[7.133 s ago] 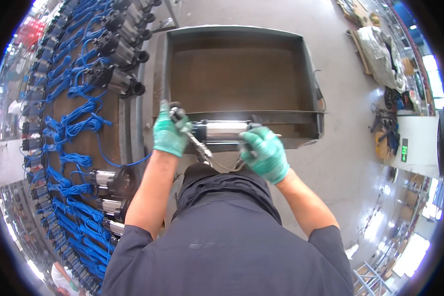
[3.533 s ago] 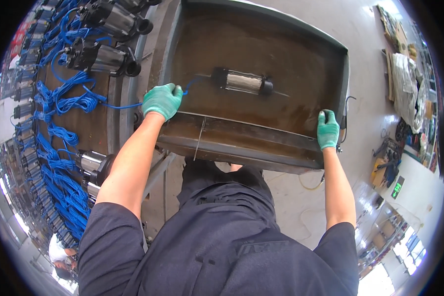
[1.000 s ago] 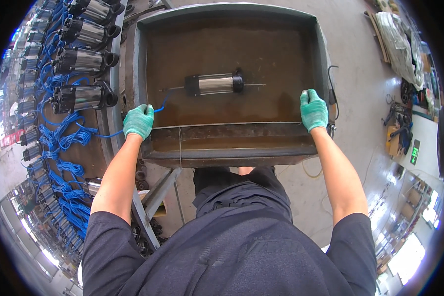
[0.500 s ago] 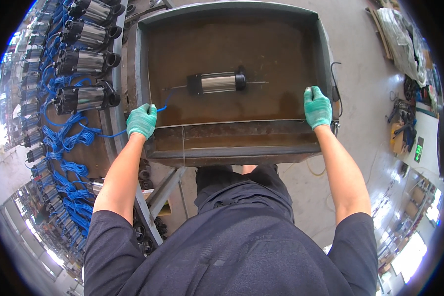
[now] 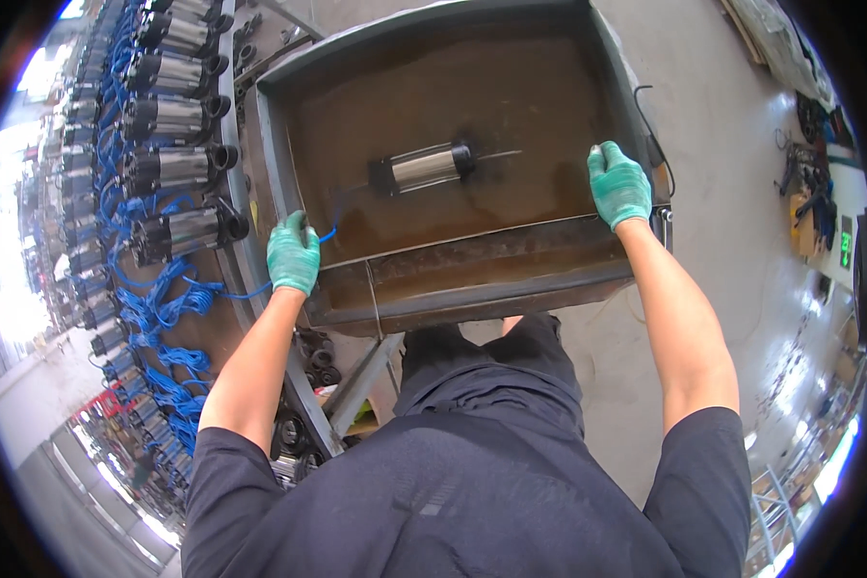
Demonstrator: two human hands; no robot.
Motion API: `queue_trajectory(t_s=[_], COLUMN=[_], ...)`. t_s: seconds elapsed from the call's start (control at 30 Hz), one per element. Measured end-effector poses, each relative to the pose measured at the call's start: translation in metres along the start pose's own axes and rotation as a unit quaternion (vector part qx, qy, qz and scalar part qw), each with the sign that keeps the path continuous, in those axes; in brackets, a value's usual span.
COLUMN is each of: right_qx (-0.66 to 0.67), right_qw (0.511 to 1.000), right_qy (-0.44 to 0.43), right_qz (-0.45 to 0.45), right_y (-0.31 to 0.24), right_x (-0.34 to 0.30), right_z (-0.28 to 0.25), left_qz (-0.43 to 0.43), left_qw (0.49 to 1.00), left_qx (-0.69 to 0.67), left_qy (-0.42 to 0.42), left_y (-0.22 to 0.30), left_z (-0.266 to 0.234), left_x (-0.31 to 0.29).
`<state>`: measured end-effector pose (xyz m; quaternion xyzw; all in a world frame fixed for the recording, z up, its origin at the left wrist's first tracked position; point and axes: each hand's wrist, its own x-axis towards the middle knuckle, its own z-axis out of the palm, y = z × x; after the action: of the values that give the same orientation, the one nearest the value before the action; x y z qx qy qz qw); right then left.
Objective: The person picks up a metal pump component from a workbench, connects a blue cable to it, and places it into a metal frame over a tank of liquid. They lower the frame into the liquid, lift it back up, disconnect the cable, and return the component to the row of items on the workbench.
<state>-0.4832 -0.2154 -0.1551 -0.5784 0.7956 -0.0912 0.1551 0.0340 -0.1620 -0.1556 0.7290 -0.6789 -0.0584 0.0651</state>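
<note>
silver and black, the pump-like cylinder (image 5: 424, 171), gripped over the near edge earlier, now lies inside the tank (image 5: 275, 154), upper centre; the work seems to be at a hands-off stage. the left hand (image 5: 293, 256) curls at the left rim beside the blue cord (image 5: 329, 234), the right hand (image 5: 620, 187) at the right; how tightly their fingers close, i cannot tell. walls stand well clear of the cylinder all round.
</note>
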Motion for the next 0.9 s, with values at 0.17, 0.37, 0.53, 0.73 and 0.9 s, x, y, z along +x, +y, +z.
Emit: queue_trajectory(t_s=[0.17, 0.37, 0.53, 0.73, 0.9], right_qx=[0.0, 0.038, 0.051, 0.045, 0.065], right_qw=[1.0, 0.999, 0.998, 0.999, 0.997], right_qy=[-0.005, -0.009, 0.021, 0.024, 0.048], right_qz=[0.005, 0.026, 0.01, 0.0, -0.008], right_y=[0.005, -0.007, 0.01, 0.008, 0.012], right_x=[0.004, 0.005, 0.0, -0.003, -0.002], right_z=[0.001, -0.007, 0.001, -0.001, 0.005], left_qz=[0.043, -0.1, -0.244, -0.287, -0.253], left_qw=[0.985, 0.93, 0.82, 0.804, 0.82], left_qx=[-0.157, -0.234, -0.366, -0.377, -0.391], left_qy=[-0.057, -0.266, -0.367, -0.359, -0.332], left_y=[0.074, 0.176, 0.245, 0.248, 0.223], left_z=[0.033, 0.091, 0.096, 0.092, 0.093], left_x=[0.032, 0.094, 0.112, 0.108, 0.093])
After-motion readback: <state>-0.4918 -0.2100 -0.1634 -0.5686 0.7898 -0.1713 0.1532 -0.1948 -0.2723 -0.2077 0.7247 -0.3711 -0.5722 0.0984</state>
